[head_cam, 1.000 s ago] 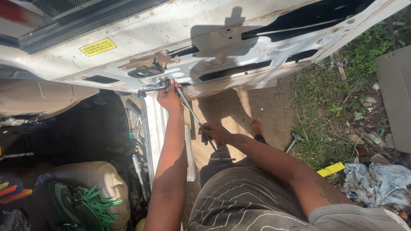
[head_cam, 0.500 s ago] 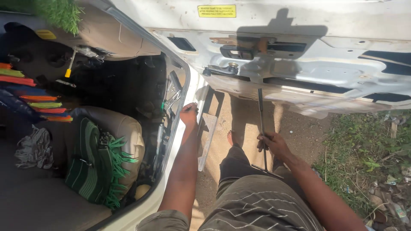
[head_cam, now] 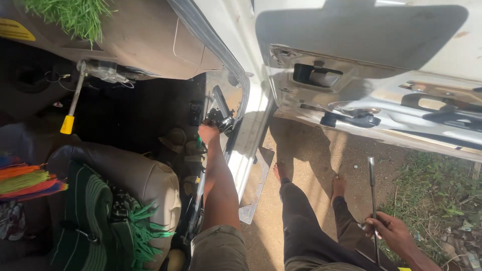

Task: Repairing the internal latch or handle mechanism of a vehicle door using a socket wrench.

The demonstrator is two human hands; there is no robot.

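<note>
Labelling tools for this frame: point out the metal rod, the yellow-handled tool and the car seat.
Metal rod (head_cam: 372, 190): head view, mid-shaft above the right hand.
Yellow-handled tool (head_cam: 67, 125): head view, on its yellow grip.
Car seat (head_cam: 145, 180): head view, on the bare tan cushion.

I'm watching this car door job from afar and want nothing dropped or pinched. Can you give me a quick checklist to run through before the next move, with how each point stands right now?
1. Right hand grips the long metal rod: ok, fingers closed around its lower part, rod upright.
2. Rod's upper end clear of the open door: ok, it ends below the door's bottom edge.
3. Left hand has a firm hold at the door hinge area: cannot tell, fingertips are hidden in shadow.
4. Bare feet clear of the rod: ok, it is not above them.
5. Footing: ok, both feet flat on bare dirt ground.
</note>
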